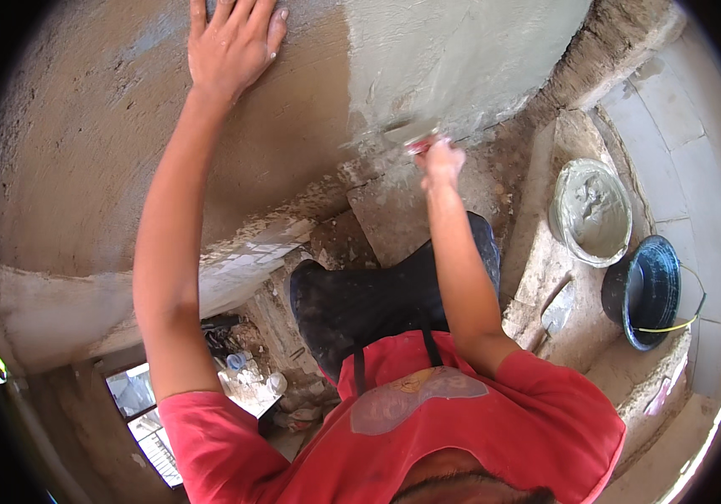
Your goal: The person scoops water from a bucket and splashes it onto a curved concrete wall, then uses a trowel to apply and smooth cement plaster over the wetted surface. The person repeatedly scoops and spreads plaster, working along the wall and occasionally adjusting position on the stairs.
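My left hand (pixel 234 42) lies flat with fingers apart on the rough brown wall (pixel 83 151), high in the view. My right hand (pixel 442 164) grips a red-handled flat metal blade (pixel 407 130), slightly blurred, at the lower edge of the pale grey coated patch (pixel 453 50) on that wall, where it meets the debris-marked floor (pixel 377 202).
At the right, a pail of grey paste (pixel 592 214) and a dark bucket with a yellow handle (pixel 655 290) stand on a rough ledge by white tiles (pixel 667 109). A small metal blade (pixel 556 312) lies near them. Clutter (pixel 251 378) sits at the lower left.
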